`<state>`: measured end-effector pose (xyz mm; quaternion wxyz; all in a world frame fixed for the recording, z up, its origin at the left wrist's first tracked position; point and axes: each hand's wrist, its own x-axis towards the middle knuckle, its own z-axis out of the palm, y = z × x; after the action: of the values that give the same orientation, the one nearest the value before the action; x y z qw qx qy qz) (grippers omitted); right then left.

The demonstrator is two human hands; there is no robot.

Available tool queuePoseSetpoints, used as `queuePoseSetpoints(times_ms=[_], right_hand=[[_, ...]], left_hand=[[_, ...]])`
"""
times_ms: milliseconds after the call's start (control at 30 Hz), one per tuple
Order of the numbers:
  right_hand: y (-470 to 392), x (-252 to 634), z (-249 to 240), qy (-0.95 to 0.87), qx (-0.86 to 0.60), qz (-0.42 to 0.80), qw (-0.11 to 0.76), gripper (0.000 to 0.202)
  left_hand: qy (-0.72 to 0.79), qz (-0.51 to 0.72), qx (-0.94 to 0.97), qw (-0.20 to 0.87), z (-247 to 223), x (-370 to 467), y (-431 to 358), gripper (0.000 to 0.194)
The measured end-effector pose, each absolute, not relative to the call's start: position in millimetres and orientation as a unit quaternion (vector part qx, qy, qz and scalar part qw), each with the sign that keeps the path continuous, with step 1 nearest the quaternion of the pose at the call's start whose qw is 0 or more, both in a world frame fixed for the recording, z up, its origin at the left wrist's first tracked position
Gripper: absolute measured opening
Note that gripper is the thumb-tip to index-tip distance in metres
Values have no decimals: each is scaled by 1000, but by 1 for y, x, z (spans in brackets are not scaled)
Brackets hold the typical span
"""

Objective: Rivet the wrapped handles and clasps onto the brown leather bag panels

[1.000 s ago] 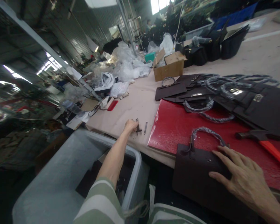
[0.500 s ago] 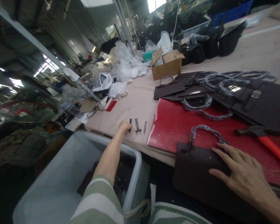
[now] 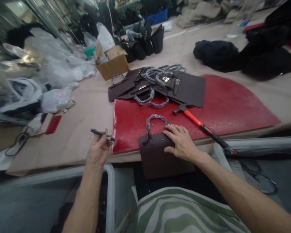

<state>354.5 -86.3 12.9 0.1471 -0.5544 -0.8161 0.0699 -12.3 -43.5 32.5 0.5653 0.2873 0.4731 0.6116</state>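
Observation:
My left hand (image 3: 98,150) pinches a dark metal tool (image 3: 102,134) just left of the red board (image 3: 126,129). Spread fingers of my right hand (image 3: 180,140) rest on a dark brown bag panel (image 3: 160,161), near the base of its plastic-wrapped handle (image 3: 157,117). The panel lies over the board's front edge. A hammer (image 3: 196,120) with an orange and black handle lies to the right of my right hand. More brown panels with wrapped handles (image 3: 189,87) are piled at the back of the board.
A cardboard box (image 3: 113,66) stands behind the pile, with clear plastic bags (image 3: 60,64) to its left. Black bags (image 3: 145,42) stand farther back. Dark cloth items (image 3: 215,55) lie at the right. Grey bins (image 3: 110,184) sit below the table's front edge.
My left hand has lifted the dark tool from the table and moved right, closer to the red board. My right hand stays on the panel. The view has turned to the right.

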Motion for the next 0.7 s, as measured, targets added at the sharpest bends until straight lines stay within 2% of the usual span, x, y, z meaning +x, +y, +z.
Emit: queuePoseSetpoints(times_ms=[300,533,700], right_hand=[[-87,355,9,-814,-553,78,158,74],[-89,356,9,-812,-549,80,179,76],[-90,356,8,-811,-547,76,190,75]], left_hand=[[435,563,336,617,23,139,-69,40],[492,451,567,483,9,155,-69,20],[496,404,666,384,-2,146,-76,18]])
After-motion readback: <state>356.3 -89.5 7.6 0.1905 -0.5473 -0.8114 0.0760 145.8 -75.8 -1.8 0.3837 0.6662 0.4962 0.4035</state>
